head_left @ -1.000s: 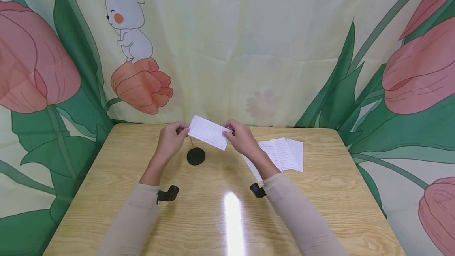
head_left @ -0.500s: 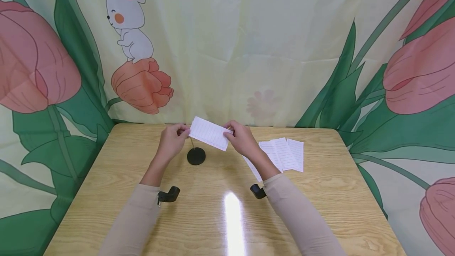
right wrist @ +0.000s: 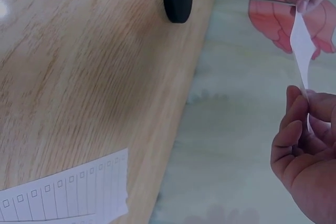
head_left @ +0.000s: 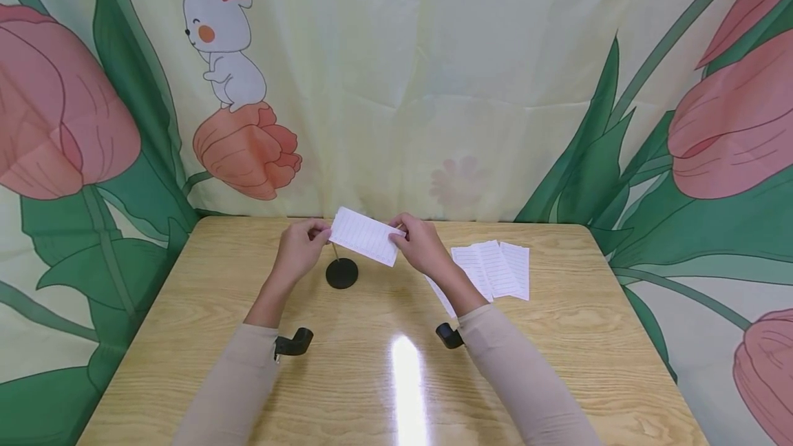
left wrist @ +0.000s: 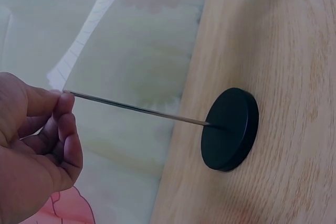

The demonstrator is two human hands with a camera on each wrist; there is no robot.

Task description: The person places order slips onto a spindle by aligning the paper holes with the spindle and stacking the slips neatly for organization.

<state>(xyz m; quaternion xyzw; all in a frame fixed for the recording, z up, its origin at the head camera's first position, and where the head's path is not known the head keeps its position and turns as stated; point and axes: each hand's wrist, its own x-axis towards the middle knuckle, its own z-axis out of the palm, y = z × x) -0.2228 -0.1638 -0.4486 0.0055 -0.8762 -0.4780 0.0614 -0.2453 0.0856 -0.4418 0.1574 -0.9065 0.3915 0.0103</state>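
My left hand (head_left: 300, 246) pinches with thumb and fingertips where the left corner of a white lined checklist sheet (head_left: 364, 235) meets the top of a thin metal rod (left wrist: 139, 109). That rod rises from a round black base (head_left: 342, 273) on the table; its top end is hidden by the fingers. The sheet's opposite end is pinched between thumb and fingers of my right hand (head_left: 423, 245). It hangs tilted in the air, and in the right wrist view the sheet (right wrist: 302, 45) shows nearly edge-on, slightly bowed.
Several more lined sheets (head_left: 513, 268) lie fanned on the wooden table (head_left: 347, 377), partly under the right forearm. A flower-and-rabbit curtain (head_left: 384, 88) hangs just behind the table's back edge. Black camera mounts (head_left: 294, 342) stick out from both wrists.
Both hands and the sheet have sunk slightly, with the sheet's left end shifting a little to the right. The grips look the same, and the black base stays in place.
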